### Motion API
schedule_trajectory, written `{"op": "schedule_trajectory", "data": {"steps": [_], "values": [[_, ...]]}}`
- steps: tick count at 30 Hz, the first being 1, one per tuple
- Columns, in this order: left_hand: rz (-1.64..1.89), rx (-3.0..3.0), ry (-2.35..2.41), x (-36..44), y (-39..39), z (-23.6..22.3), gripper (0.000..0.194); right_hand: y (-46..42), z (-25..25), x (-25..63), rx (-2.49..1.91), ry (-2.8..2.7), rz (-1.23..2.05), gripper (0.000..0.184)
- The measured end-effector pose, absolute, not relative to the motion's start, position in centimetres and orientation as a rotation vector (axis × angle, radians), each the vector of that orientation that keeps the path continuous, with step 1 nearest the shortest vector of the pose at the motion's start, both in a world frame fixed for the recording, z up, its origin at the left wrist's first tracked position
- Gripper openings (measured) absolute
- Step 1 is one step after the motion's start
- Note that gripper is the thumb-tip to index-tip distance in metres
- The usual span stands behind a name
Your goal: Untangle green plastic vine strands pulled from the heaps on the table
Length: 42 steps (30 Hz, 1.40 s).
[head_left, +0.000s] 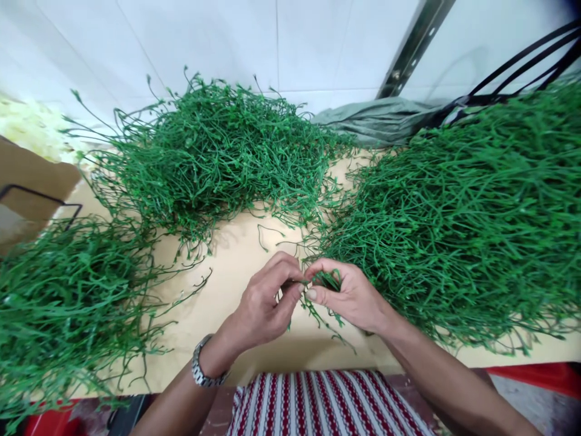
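Observation:
My left hand (265,303), with a metal watch (202,366) on its wrist, and my right hand (347,295) meet fingertip to fingertip over the pale tabletop (240,284). Both are pinched on thin green plastic stems (324,281). A small bunch of these stems curls inside my right palm and trails down below it. Three big heaps of the same green stems surround my hands: one at the left (68,297), one at the back middle (213,151), one at the right (467,212).
A grey-green bag (381,118) and black straps (521,60) lie behind the right heap. White tiled wall (272,42) at the back. A brown cardboard piece (31,175) and pale yellow bits (27,124) sit far left. Striped red-and-white cloth (318,402) covers my lap.

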<state>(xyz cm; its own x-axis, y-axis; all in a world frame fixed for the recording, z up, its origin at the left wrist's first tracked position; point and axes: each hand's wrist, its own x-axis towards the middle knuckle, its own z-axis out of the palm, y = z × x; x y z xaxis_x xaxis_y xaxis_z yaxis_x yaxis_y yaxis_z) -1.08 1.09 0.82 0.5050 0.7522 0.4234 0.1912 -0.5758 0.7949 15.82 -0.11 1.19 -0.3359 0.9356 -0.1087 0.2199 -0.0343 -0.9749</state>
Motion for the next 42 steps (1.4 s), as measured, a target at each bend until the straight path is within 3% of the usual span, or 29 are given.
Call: {"op": "schedule_trajectory", "data": {"steps": [7, 11, 16, 25, 30, 35, 42], "values": [[0.860, 2.177, 0.765, -1.0, 1.1, 1.7, 0.014, -0.1, 0.9, 16.4, -1.156, -1.765, 1.365, 0.012], [0.603, 2.375, 0.900, -1.1, 0.8, 2.0, 0.012, -0.3, 1.0, 16.7, -1.173, -2.140, 0.979, 0.005], [0.383, 2.654, 0.920, -1.0, 0.4, 2.1, 0.014, -0.4, 1.4, 16.7, -1.143, -2.458, 0.642, 0.017], [0.636, 2.713, 0.906, -0.4, -0.1, 0.9, 0.014, -0.4, 3.2, 16.5, -1.202, -2.623, 0.603, 0.026], [0.754, 2.565, 1.008, -0.2, 0.2, 1.1, 0.015, -0.5, 2.6, 16.6, -1.248, -2.524, 0.501, 0.022], [0.662, 2.388, 1.105, -0.4, 0.9, 1.7, 0.015, -0.5, 2.0, 16.7, -1.280, -2.369, 0.515, 0.011], [0.458, 2.728, 0.776, -0.9, 1.3, 2.0, 0.021, -0.9, 2.1, 16.5, -1.138, -2.533, 0.487, 0.021]]}}
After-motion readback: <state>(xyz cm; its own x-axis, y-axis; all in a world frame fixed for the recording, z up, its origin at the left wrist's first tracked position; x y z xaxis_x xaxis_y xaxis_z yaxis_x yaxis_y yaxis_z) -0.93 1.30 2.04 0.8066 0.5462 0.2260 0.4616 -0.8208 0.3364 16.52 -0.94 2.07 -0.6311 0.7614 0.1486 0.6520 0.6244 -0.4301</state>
